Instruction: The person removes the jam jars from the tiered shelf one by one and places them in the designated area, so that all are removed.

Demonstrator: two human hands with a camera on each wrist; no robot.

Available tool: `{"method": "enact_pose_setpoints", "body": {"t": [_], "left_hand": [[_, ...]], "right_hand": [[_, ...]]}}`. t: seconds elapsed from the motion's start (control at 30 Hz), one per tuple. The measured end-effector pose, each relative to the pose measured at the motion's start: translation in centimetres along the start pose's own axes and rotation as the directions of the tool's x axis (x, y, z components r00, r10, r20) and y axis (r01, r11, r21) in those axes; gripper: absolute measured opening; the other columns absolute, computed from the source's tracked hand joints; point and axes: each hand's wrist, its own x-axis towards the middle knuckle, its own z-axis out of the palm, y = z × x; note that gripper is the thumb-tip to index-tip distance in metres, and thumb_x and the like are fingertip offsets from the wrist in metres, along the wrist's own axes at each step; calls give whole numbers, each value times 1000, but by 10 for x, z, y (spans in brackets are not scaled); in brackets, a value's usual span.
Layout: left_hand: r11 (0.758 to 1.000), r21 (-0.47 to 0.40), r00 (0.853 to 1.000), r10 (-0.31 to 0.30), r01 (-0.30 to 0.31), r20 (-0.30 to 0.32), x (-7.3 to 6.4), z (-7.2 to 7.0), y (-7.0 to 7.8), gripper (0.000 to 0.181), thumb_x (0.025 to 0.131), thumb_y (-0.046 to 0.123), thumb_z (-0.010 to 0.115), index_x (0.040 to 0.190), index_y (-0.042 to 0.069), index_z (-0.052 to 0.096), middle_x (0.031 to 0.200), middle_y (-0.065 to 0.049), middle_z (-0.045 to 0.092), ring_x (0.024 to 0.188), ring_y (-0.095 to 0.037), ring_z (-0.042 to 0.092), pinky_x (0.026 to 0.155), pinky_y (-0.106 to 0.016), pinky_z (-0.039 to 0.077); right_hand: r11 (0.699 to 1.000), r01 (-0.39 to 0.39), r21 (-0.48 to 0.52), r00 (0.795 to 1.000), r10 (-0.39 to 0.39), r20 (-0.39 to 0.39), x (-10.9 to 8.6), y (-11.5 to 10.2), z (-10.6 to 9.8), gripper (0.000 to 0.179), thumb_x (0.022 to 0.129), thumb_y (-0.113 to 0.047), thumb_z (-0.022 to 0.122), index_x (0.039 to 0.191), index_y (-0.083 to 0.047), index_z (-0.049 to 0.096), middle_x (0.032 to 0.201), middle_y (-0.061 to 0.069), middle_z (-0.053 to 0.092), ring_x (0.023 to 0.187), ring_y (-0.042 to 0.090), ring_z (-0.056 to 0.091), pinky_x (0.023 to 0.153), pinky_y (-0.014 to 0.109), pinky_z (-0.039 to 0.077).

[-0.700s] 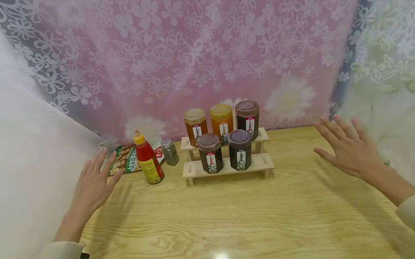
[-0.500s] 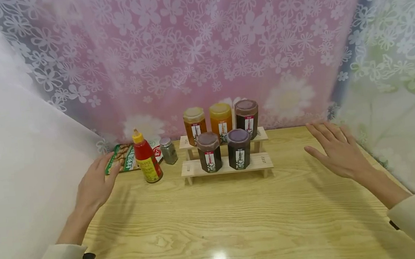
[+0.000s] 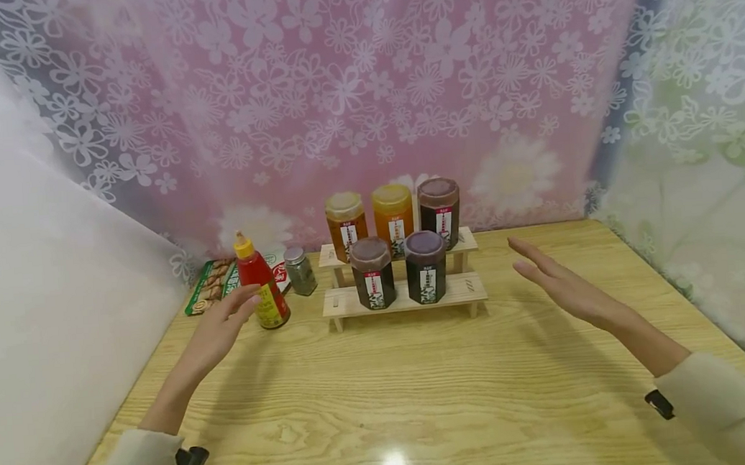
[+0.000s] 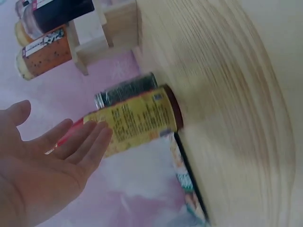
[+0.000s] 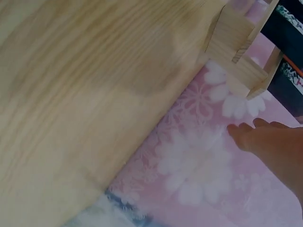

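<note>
The left hand (image 3: 216,331) is floating, grip loose, near the red bottle (image 3: 262,278) by the back left corner of the counter (image 3: 382,376), and the right hand (image 3: 569,292) is floating, grip straight, beside the wooden rack (image 3: 462,288).

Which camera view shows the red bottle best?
The head view: the red bottle is visible from yellow cap to base, the left hand overlapping it slightly. The left wrist view shows its label larger, but the hand partly covers the top. The right wrist view does not show it.

hexagonal jars (image 3: 373,284): 5 | squeeze bottle (image 3: 258,271): 1 | small glass jar (image 3: 300,273): 1 | packet (image 3: 212,283): 1 | rack tiers (image 3: 341,302): 2 | hands (image 3: 216,333): 2
</note>
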Motion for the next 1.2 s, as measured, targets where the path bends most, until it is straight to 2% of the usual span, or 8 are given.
{"method": "enact_pose_setpoints", "body": {"t": [0.1, 0.23, 0.33, 0.47, 0.7, 0.87, 1.07, 1.2], "left_hand": [[990, -135, 997, -23, 32, 70, 6, 10, -2, 68, 110, 54, 42, 162, 11, 34, 162, -21, 37, 142, -47, 44, 111, -66, 37], [960, -273, 992, -27, 61, 126, 16, 24, -5, 69, 110, 51, 45, 163, 8, 31, 162, -23, 35, 143, -45, 42, 115, -64, 35], [959, -276, 991, -32, 67, 129, 23, 37, -6, 67, 110, 48, 47, 162, 8, 33, 156, -25, 43, 138, -44, 49, 112, -61, 41], [957, -281, 990, -36, 73, 134, 32, 54, -6, 62, 111, 40, 49, 160, 5, 35, 149, -29, 50, 130, -44, 57, 107, -58, 47], [918, -383, 986, -44, 103, 158, 49, 76, -5, 63, 110, 34, 54, 160, 3, 33, 150, -31, 49, 128, -46, 59, 106, -57, 48], [921, -379, 988, -33, 88, 149, 59, 87, 1, 62, 108, 30, 59, 160, 4, 36, 150, -29, 50, 124, -43, 62, 102, -54, 52], [925, -364, 987, -54, 106, 151, 70, 101, 8, 64, 104, 27, 67, 159, 8, 40, 151, -28, 49, 117, -41, 66, 97, -50, 56], [932, -343, 987, -75, 120, 141, 72, 106, 10, 66, 101, 27, 71, 158, 10, 43, 152, -27, 48, 124, -41, 62, 95, -48, 57]], "right_hand": [[994, -13, 110, 1000, 12, 10, 5, -3, 10, 65, 115, -43, 33, 169, -23, 4, 174, 12, 6, 157, 47, 3, 111, 81, 9], [970, 35, 242, 999, -35, -3, 16, -4, 24, 62, 115, -38, 35, 168, -14, 13, 171, 18, 19, 155, 46, 15, 118, 73, 12], [952, 65, 298, 998, -62, -21, 25, -4, 34, 60, 115, -33, 37, 165, -6, 20, 168, 23, 26, 153, 47, 22, 120, 69, 15], [941, 49, 334, 999, -41, -31, 36, -6, 48, 61, 112, -31, 47, 162, -4, 25, 166, 24, 29, 151, 47, 29, 120, 68, 18], [935, 7, 354, 1000, 1, -23, 51, -10, 68, 69, 107, -29, 59, 163, -7, 26, 166, 22, 30, 154, 43, 26, 120, 66, 22], [923, 0, 384, 999, 20, -47, 62, -15, 76, 73, 104, -26, 66, 162, -7, 28, 165, 24, 31, 154, 43, 26, 120, 64, 26], [920, -4, 392, 995, 43, -90, 73, -24, 87, 75, 100, -21, 71, 160, -2, 30, 160, 26, 38, 149, 44, 35, 118, 59, 33], [925, 2, 381, 991, 50, -126, 78, -29, 95, 75, 98, -18, 74, 157, 0, 33, 155, 27, 44, 145, 43, 43, 115, 56, 38]]}}
